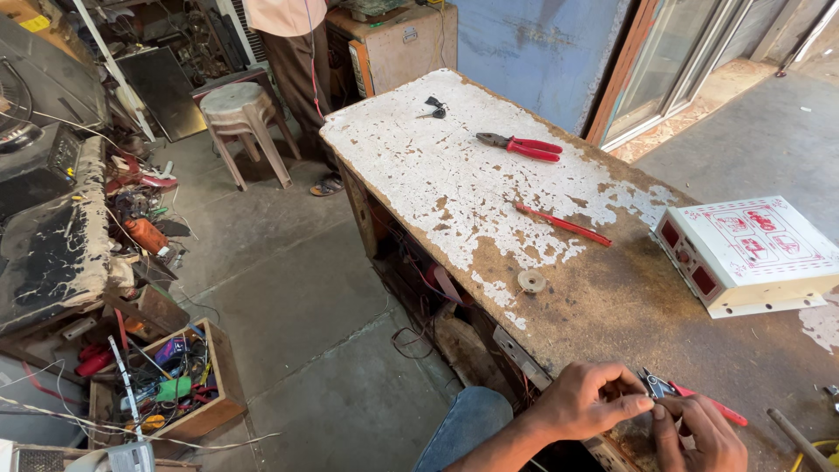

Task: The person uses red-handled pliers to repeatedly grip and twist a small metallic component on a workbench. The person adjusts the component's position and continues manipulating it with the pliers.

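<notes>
Both my hands are at the near edge of a worn wooden workbench (454, 175) with flaking white paint. My left hand (594, 399) has its fingertips pinched on something too small to make out. It meets the dark jaws of a small red-handled cutter (677, 391), which my right hand (703, 434) holds from below. The two hands touch at the fingertips.
On the bench lie red-handled pliers (522, 146), a red screwdriver (564, 225), a small round reel (530, 281), a small black item (434, 107) and a white box with red print (752, 253). Another person (293, 44) stands by a plastic stool (245, 114). A crate of tools (179, 378) sits on the floor.
</notes>
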